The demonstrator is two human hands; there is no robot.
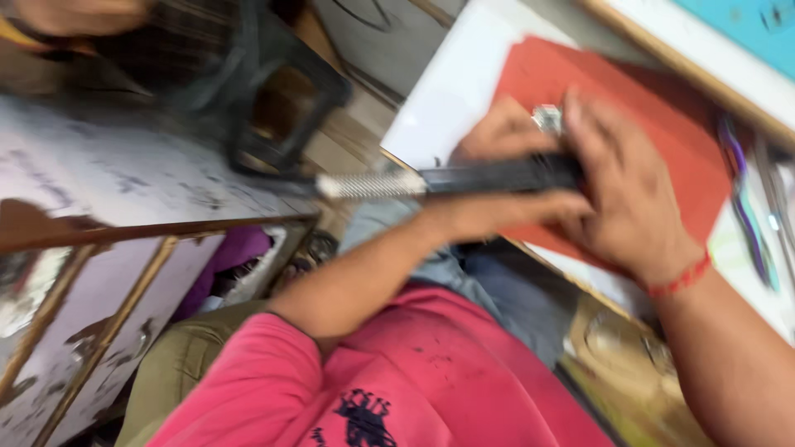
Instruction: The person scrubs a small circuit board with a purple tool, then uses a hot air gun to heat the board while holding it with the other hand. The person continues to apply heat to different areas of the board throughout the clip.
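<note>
My left hand (497,178) and my right hand (625,194) both grip a long dark bar-shaped tool (489,176) with a silvery ribbed end (368,185) that points left. The tool lies across a red sheet (662,108), which rests on a white board (451,91). A ring shows on a left finger (546,118). A red thread band sits on my right wrist (681,280). The picture is blurred by motion.
A worn white table with a wooden edge (149,232) stands at the left. A dark stool (281,99) is behind it. Purple-handled tools (745,207) lie at the right on the work surface. My pink shirt (397,372) fills the bottom.
</note>
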